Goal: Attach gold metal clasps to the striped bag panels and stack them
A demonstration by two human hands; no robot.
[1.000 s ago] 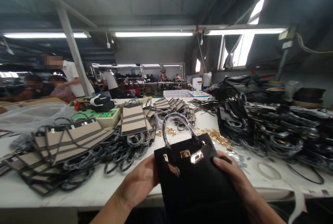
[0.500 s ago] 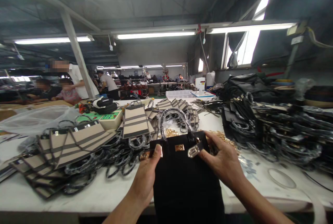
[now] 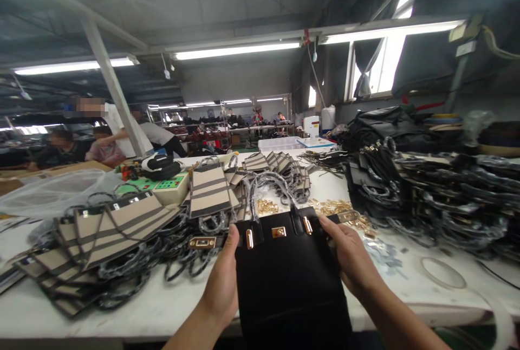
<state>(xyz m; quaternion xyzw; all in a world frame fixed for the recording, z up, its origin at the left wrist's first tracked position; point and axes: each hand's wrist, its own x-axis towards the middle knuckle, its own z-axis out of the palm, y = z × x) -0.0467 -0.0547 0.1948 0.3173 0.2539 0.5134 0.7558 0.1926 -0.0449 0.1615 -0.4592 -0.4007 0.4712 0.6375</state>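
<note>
A black handbag (image 3: 290, 279) hangs upright between my hands at the table's front edge. Its handle (image 3: 273, 179) arches up, wrapped in clear plastic. Along the top sit a gold lock plate (image 3: 279, 232) and two upright gold bars. My left hand (image 3: 224, 271) grips the left side, thumb on the front near the top corner. On the right side my right hand (image 3: 352, 255) is closed round the edge. A strap end with a gold plate (image 3: 203, 242) sticks out past the left hand; another gold-plated strap end (image 3: 344, 216) points out to the right.
Striped beige bags (image 3: 122, 222) with wrapped handles pile up on the left. Black bags (image 3: 450, 203) are heaped on the right. Small gold fittings (image 3: 333, 207) lie scattered behind the handbag. A tape ring (image 3: 443, 273) rests at the right. Several people work in the background.
My right hand has let the metal-tipped strap end go from the bag's front, uncovering the right gold bar. Both strap ends now point outward. The bag's front has become smoother and shinier in the light.
</note>
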